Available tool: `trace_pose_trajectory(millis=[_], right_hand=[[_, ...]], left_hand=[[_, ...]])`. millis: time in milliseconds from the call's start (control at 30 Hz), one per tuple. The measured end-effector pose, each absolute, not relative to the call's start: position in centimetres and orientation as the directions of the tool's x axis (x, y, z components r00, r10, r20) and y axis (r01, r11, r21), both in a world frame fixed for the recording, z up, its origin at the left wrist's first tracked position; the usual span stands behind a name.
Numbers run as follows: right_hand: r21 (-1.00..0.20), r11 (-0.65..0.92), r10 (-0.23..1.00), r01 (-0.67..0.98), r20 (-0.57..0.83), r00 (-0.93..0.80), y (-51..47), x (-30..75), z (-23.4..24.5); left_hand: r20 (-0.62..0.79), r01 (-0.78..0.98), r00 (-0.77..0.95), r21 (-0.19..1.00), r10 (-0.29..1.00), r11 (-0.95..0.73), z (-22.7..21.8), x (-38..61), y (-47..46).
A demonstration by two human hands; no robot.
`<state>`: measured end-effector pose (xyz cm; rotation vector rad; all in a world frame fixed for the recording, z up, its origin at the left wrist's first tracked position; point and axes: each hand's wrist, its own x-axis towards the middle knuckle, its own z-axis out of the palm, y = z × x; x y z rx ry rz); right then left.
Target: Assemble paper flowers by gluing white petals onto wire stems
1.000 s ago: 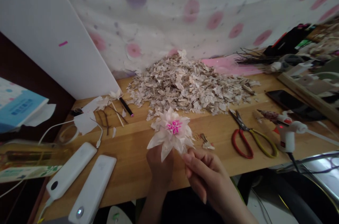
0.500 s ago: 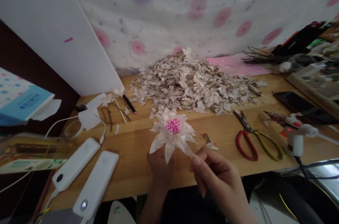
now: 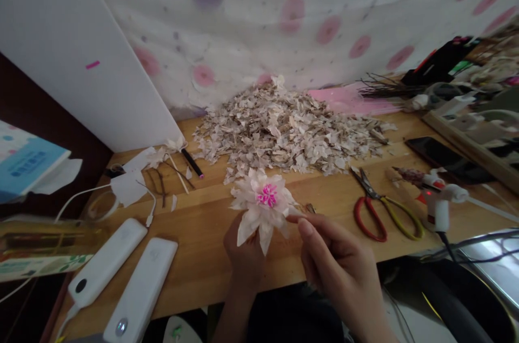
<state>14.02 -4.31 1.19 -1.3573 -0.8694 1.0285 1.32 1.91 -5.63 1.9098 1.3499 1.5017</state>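
Observation:
A white paper flower (image 3: pixel 263 208) with a bright pink centre sits in my left hand (image 3: pixel 243 262), its petals spread upward and the cupped fingers hidden beneath it. My right hand (image 3: pixel 336 262) is pinched just to the flower's right, with a thin pale petal strip at the fingertips. Behind them, a large heap of torn beige petal scraps (image 3: pixel 284 137) covers the wooden table (image 3: pixel 194 256).
Red-and-yellow-handled scissors (image 3: pixel 375 218) and a hot glue gun (image 3: pixel 440 208) lie on the right, beyond them a black phone (image 3: pixel 446 153). Two white power banks (image 3: pixel 107 262) (image 3: pixel 141 291) lie at the front left, near white cables and paper scraps.
My right hand has moved slightly up and toward the flower. The flower has tilted a little, and the view has shifted slightly.

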Motion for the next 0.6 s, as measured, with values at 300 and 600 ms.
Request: trace_pose_trajectory(millis=[300,600], right_hand=[[-0.961,-0.150,0.936,-0.231,-0.213,0.280,-3.2,13.8,1.3],[-0.881,-0.285,0.934,-0.377,-0.344,0.099,-3.0,14.8,1.5]], left_hand=[[0.617,0.515,-0.015,0.680,0.787,-0.523,-7.4,0.5,1.9],[0.542,0.517,0.025,0.712,0.840,-0.475,-7.7,-0.2,2.5]])
